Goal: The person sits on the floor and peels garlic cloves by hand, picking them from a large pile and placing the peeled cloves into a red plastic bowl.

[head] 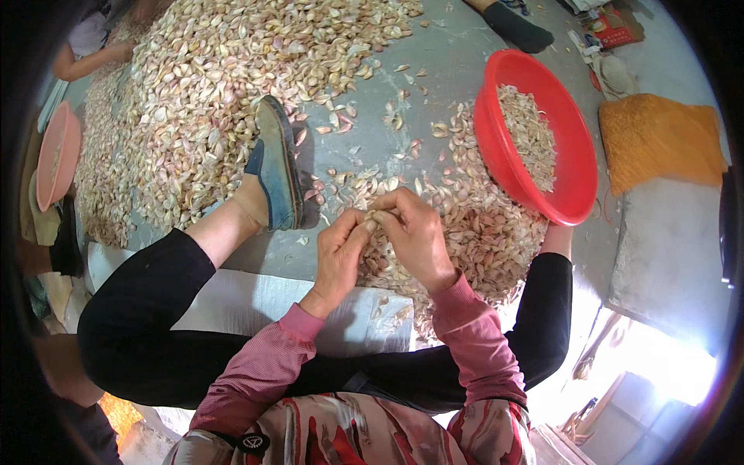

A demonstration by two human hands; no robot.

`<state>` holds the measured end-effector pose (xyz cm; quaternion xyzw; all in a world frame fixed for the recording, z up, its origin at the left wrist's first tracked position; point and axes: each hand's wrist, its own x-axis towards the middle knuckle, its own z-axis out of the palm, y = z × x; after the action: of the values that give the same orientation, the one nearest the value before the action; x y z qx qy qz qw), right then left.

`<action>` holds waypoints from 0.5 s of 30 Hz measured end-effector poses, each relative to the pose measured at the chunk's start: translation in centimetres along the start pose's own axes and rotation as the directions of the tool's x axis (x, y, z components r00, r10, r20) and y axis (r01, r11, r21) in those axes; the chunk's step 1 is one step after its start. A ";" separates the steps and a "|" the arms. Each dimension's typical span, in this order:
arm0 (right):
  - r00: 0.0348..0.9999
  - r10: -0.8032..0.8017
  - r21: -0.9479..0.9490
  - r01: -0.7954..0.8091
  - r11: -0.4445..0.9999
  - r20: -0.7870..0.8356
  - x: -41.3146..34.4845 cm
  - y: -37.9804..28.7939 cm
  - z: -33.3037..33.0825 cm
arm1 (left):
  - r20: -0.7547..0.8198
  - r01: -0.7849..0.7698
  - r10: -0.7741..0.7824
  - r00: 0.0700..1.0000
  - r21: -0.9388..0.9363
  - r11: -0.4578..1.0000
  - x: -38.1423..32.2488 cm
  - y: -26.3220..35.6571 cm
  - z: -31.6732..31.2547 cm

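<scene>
My left hand [343,250] and my right hand [414,235] meet at the fingertips in front of me, pinching a small garlic clove [372,216] between them; the fingers hide most of it. Below and to the right of them lies a heap of loose garlic cloves [488,250] between my legs. A red plastic basin [572,133] stands beyond my right hand, tilted in view, with pale cloves [526,136] inside. A much larger pile of unpeeled garlic cloves [197,104] spreads at the upper left, next to my blue shoe [278,168].
Another person's arm [93,65] reaches over the pile at the far left, near a pink basin [58,157]. A dark-socked foot [517,28] shows at the top. An orange sack [660,139] lies at the right. Scattered cloves and skins dot the grey floor [453,55].
</scene>
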<state>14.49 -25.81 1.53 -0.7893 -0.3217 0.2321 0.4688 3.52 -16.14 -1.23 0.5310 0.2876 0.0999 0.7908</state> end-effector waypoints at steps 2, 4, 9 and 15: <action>0.979 -0.136 0.549 0.200 0.812 -0.155 -0.2 2.3 -1.8 | 0.029 0.015 -0.013 0.999 -0.074 0.997 -0.3 -0.4 0.8; 0.902 -0.310 0.306 0.399 0.864 -0.301 1.3 1.8 -5.9 | 0.008 -0.016 0.016 1.000 0.005 1.000 -0.2 -1.8 -0.1; 0.725 -0.591 -0.886 -0.058 0.460 -0.354 4.6 -0.7 -17.4 | 0.065 0.136 -0.153 0.986 0.218 0.967 -0.7 -0.5 1.1; 0.886 -0.431 -0.573 0.267 0.775 -0.171 13.0 7.9 -5.2 | 0.126 -0.243 0.211 0.969 0.373 0.895 -0.5 -5.1 0.9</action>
<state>29.15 -22.21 -4.04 -0.8387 -0.4424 -0.0783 0.3078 2.84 -19.22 -5.36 0.7099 0.2047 0.1109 0.6647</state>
